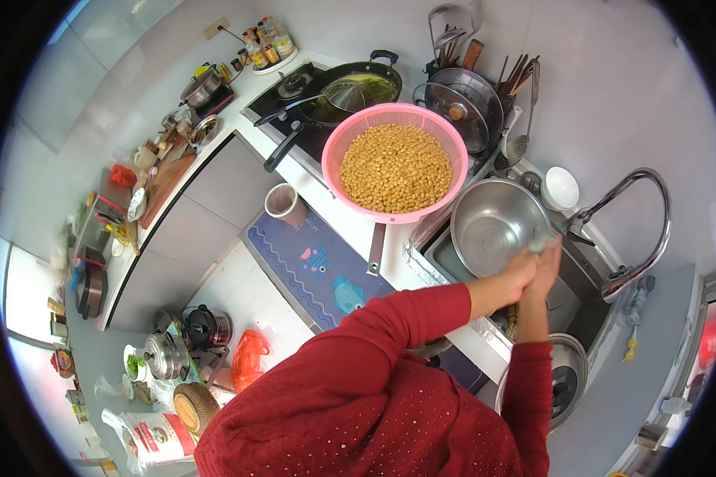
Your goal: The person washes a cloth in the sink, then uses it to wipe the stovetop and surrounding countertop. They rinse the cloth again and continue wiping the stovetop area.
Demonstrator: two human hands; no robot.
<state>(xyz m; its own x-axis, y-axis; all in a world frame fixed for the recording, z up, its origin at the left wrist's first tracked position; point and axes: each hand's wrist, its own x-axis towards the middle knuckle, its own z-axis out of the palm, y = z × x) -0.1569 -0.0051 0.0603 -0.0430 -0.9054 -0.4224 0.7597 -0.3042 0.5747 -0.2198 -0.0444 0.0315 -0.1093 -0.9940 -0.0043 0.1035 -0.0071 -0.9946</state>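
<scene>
My left hand (518, 273) and my right hand (544, 268) are pressed together over the sink (582, 280). A pale grey, wet-looking cloth or scrubber (540, 241) shows at their upper end, squeezed between them; blur hides its exact form. Just beyond them a stainless steel basin (495, 220) rests tilted in the sink, and it looks bare inside. To its left, a pink plastic colander (333, 173) heaped with soaked-looking yellow beans (397, 170) stands by the stove. The chrome faucet (656, 185) curves over on the right.
A wok (388, 74) of greenish liquid, with a wire strainer (346, 95) in it, sits on the stove. A knife-like metal handle (377, 250) juts past the counter edge. Lids (453, 101), a white bowl (561, 188) and a steel pot (573, 352) surround the sink.
</scene>
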